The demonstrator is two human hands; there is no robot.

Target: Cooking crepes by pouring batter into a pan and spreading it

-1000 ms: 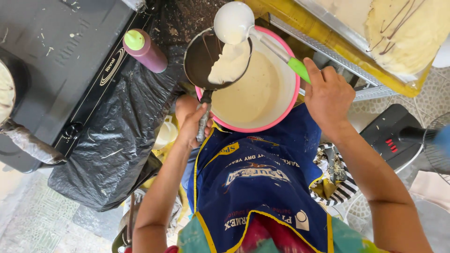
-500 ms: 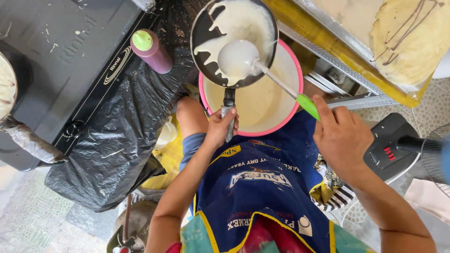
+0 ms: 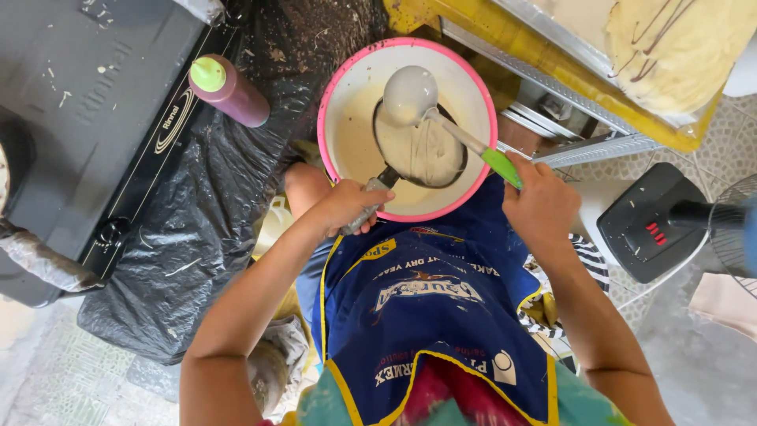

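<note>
— What has changed?
— The small pan (image 3: 418,150) has dropped from above the rim into the pink-rimmed batter bowl (image 3: 406,130), seemingly face-down.
— Your hands?
— My left hand (image 3: 355,205) grips its handle at 7 o'clock; my right hand (image 3: 540,201) clasps the green-handled ladle (image 3: 410,95) at 4 o'clock.

Purple squeeze bottle (image 3: 230,93) with green cap, black stove (image 3: 87,102), black plastic sheet (image 3: 189,237), fan base (image 3: 654,225)

The small dark pan (image 3: 419,150), earlier raised and tipped above the pink-rimmed bowl (image 3: 339,95), now sits low inside the bowl, coated in batter. The ladle (image 3: 410,95) now rests over the pan, and the left hand (image 3: 351,203) grips the pan's handle lower, near the bowl's rim.
</note>
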